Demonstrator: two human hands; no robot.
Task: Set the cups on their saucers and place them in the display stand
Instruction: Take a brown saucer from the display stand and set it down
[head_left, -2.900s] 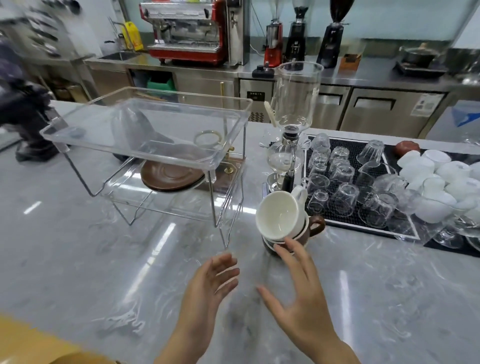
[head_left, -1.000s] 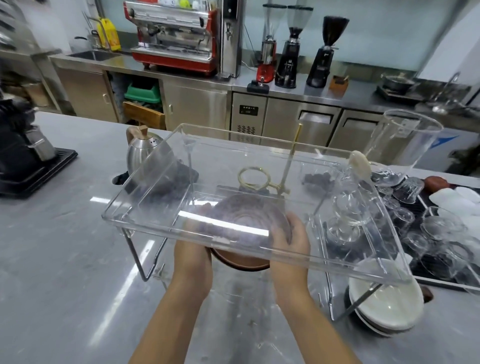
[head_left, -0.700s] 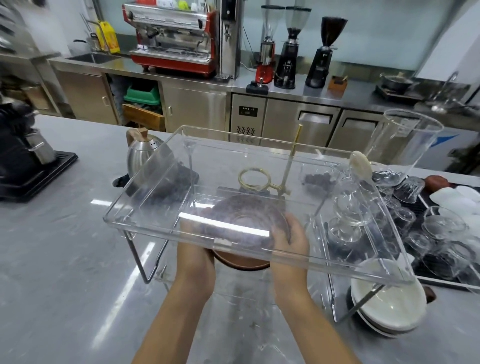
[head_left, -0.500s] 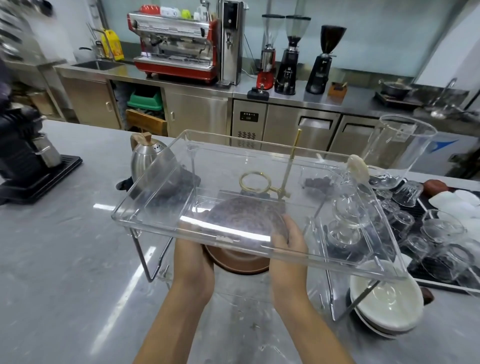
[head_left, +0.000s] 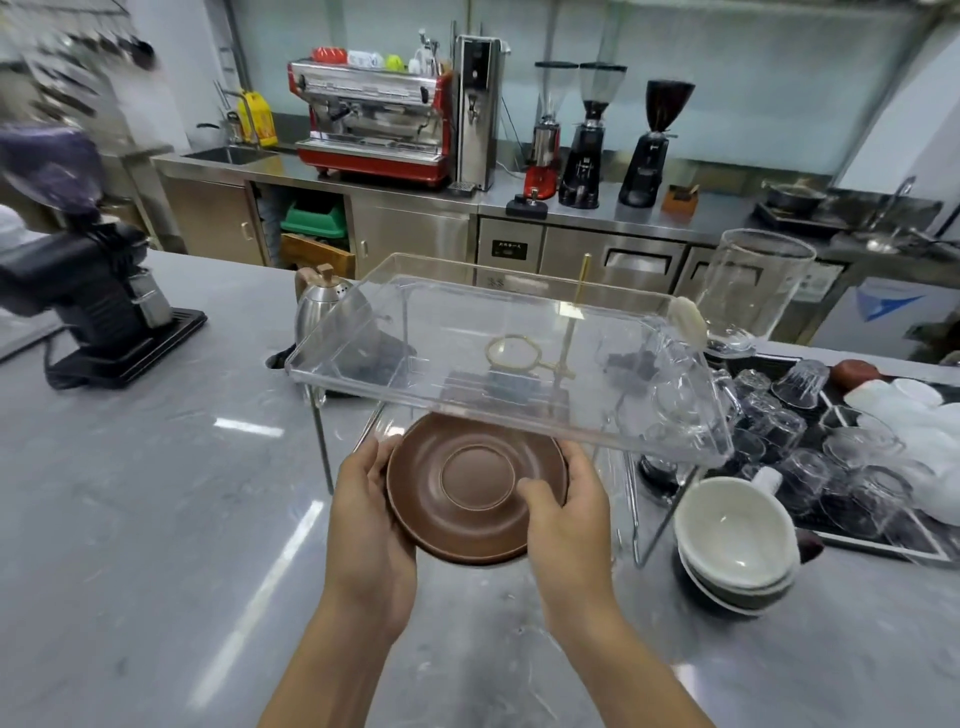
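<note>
Brown saucer (head_left: 475, 491) held level just in front of the display stand (head_left: 511, 364), below its clear top tray and above the counter (head_left: 156, 519); gripped at opposite rims, left hand (head_left: 371, 512) curled round the left edge, right hand (head_left: 563, 512) with thumb on top and fingers beneath; probably glazed ceramic, so stiff, fairly heavy, slick and chippable; best kept by the rim with both hands; stacked cups (head_left: 735, 543) waiting beside the stand's right leg.

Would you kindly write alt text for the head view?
Both hands, left and right, hold a brown saucer in front of a clear two-tier stand on a grey counter. Stacked cups sit to its right.
</note>
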